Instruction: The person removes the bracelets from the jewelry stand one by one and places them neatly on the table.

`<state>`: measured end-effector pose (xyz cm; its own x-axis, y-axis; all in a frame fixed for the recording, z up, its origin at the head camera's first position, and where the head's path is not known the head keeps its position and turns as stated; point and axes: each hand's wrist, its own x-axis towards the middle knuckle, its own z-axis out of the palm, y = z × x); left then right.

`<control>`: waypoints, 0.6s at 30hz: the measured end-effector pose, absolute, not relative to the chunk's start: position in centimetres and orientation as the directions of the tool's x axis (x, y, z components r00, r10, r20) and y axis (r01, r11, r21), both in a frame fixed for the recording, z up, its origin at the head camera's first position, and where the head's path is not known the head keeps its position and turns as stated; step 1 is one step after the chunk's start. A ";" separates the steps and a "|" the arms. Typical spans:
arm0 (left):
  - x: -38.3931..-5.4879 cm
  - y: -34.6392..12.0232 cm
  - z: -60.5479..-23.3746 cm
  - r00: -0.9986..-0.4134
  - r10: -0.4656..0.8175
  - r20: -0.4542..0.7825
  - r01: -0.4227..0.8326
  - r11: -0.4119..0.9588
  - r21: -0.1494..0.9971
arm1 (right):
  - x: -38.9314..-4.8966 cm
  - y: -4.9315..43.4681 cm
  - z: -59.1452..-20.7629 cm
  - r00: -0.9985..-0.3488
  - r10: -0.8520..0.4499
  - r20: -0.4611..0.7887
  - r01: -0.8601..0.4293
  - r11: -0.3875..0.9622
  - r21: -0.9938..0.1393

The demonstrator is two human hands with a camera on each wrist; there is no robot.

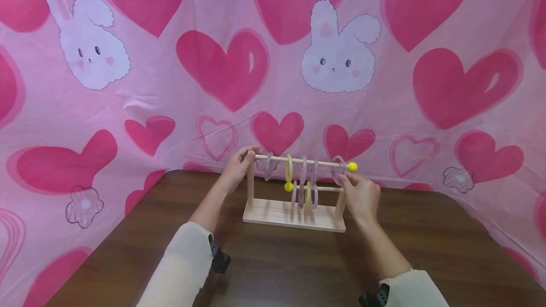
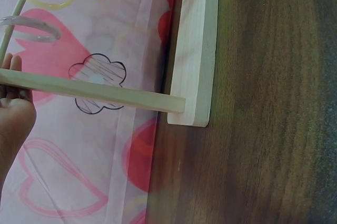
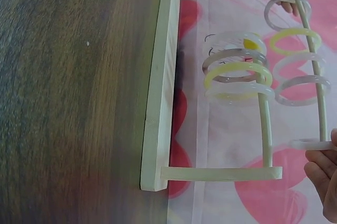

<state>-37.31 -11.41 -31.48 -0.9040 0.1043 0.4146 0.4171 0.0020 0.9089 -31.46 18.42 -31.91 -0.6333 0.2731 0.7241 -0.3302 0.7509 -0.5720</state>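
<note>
A pale wooden bangle stand with two rods stands on the table. At its left end, my left hand grips the top of the tall post. My right hand pinches a translucent lilac bangle at the right end of the upper rod, just short of the yellow end ball. Farther left on that rod hang a yellow bangle and several translucent ones. The lower rod carries a second yellow bangle among several pale and greyish ones.
The dark brown wooden table extends around the stand on all sides. Behind it hangs a pink cloth printed with hearts and rabbits. A second yellow ball caps the lower rod's left end.
</note>
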 end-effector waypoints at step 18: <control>-37.3 -11.5 -31.6 -0.900 0.112 0.422 0.425 -0.001 0.905 | -31.0 18.6 -31.6 -0.525 0.291 0.800 -0.404 0.742 -0.535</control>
